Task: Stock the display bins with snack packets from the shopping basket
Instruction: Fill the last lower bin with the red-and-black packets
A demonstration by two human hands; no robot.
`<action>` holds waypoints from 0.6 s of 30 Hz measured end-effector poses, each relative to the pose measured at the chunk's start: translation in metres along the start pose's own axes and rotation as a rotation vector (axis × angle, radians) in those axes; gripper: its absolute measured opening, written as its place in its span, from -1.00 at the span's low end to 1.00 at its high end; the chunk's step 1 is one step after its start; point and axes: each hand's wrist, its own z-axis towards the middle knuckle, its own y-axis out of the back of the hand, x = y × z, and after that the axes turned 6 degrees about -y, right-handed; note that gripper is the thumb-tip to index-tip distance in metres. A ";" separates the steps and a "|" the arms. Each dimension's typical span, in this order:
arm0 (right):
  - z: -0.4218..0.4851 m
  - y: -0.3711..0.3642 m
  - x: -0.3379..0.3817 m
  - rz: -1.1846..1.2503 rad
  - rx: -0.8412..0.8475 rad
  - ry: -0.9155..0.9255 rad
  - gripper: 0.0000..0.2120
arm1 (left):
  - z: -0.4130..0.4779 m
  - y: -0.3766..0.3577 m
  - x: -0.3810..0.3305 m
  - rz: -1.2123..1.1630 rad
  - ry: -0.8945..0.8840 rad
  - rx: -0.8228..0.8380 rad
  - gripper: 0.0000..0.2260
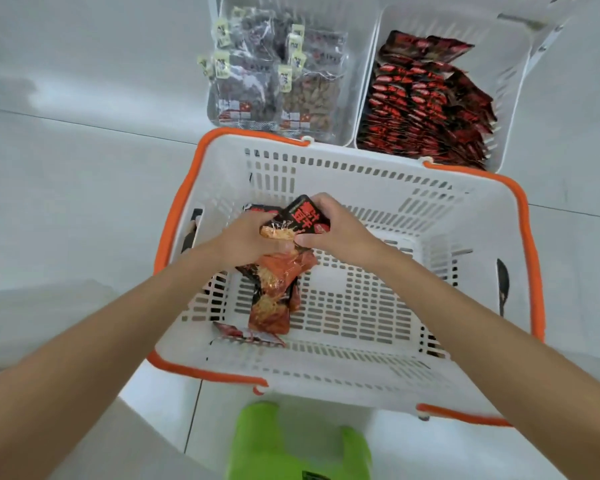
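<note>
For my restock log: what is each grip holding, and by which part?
Left grip clutches a bunch of red-and-black foil snack packets at its top end; right grip pinches the uppermost black packet by its right edge.

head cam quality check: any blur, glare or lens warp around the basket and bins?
Head view: strong wide-angle warp, the basket rim bows; light soft and even, shadows faint; mild glare on the clear packets at the top; left hand, right hand and the snack packets they grip are fairly sharp; the green object at the bottom edge is blurred.
</note>
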 end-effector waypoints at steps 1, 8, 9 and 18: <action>-0.001 -0.004 0.000 -0.020 -0.020 -0.008 -0.36 | 0.000 0.006 0.003 -0.039 0.032 -0.071 -0.81; -0.024 -0.086 -0.045 -0.172 0.519 -0.258 -0.22 | 0.001 0.018 0.021 -0.105 0.059 -0.269 -0.76; -0.024 -0.101 -0.051 -0.238 0.591 -0.250 -0.25 | -0.001 0.015 0.019 -0.108 0.063 -0.265 -0.75; -0.011 -0.049 -0.055 0.271 0.029 -0.309 -0.77 | -0.008 0.016 0.025 -0.275 0.137 -0.338 -0.55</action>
